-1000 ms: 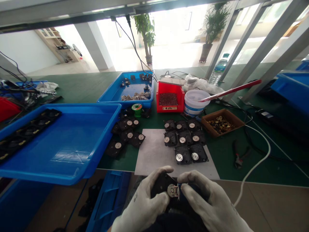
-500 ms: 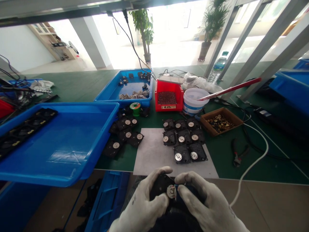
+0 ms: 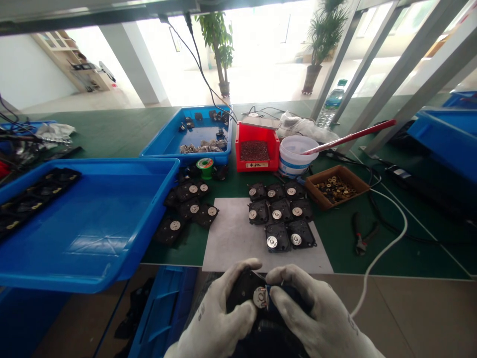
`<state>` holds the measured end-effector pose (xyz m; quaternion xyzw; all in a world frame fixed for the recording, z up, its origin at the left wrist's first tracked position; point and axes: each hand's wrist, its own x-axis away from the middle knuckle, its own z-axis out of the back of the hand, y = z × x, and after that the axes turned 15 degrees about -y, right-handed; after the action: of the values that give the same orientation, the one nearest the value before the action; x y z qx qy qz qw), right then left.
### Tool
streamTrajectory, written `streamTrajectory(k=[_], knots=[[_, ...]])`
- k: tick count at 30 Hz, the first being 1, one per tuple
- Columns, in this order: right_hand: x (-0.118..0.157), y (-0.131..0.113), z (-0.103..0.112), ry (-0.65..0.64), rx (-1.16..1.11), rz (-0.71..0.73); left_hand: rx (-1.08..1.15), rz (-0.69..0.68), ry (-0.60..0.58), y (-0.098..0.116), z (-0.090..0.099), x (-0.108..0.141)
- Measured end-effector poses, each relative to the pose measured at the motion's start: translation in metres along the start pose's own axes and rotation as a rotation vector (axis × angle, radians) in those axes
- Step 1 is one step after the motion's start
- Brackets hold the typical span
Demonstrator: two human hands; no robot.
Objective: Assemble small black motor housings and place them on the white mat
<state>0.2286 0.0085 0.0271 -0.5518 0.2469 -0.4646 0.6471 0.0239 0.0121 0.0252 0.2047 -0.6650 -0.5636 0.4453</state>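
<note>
Both my hands wear white gloves and meet low in the view, just in front of the table edge. My left hand (image 3: 227, 308) grips a black plastic housing (image 3: 240, 290) that carries a round silver motor (image 3: 260, 297). My right hand (image 3: 305, 303) closes from the other side, its thumb and fingers at a small blue part (image 3: 268, 297) beside the motor. Whether that blue part is fixed to the housing is hidden by the fingers. On a white sheet (image 3: 231, 238) lie several similar black housings (image 3: 277, 214) with silver discs, in rows. More housings (image 3: 173, 226) lie left of the sheet.
A large blue tray (image 3: 122, 233) stands at left, another blue tray (image 3: 149, 146) behind it. Near the middle are a solder spool (image 3: 204, 169), red bin (image 3: 257, 165) and white tub (image 3: 294, 166). To the right are a cardboard box (image 3: 333, 201), pliers (image 3: 361, 243) and white cable (image 3: 391, 248).
The view has shifted slightly, so the table things appear a little further left. My hands keep the same hold on the housing, with hardly any finger movement.
</note>
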Motion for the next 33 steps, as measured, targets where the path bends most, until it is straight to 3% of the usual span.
streamTrajectory(k=[11, 20, 23, 26, 28, 31, 33], knots=[[0.0, -0.012, -0.004, 0.038, -0.016, 0.0, -0.013, -0.017, 0.027, -0.004, 0.003, 0.0], [-0.001, 0.008, -0.004, -0.07, -0.048, 0.013, -0.041, 0.021, 0.058, -0.003, 0.004, 0.004], [0.002, 0.007, -0.004, -0.038, -0.29, -0.017, -0.028, -0.003, 0.049, -0.005, 0.005, 0.003], [0.001, 0.001, -0.002, 0.023, -0.806, -0.111, -0.004, 0.014, 0.035, -0.003, 0.006, 0.002], [-0.003, -0.001, 0.002, -0.003, -1.044, -0.209, 0.004, 0.021, 0.035, -0.001, 0.007, 0.001], [-0.007, -0.004, 0.005, -0.132, -1.025, -0.302, 0.009, -0.007, 0.029, -0.002, 0.009, 0.001], [-0.006, -0.007, 0.005, -0.101, -0.903, -0.277, 0.001, -0.022, 0.009, -0.004, 0.011, 0.001]])
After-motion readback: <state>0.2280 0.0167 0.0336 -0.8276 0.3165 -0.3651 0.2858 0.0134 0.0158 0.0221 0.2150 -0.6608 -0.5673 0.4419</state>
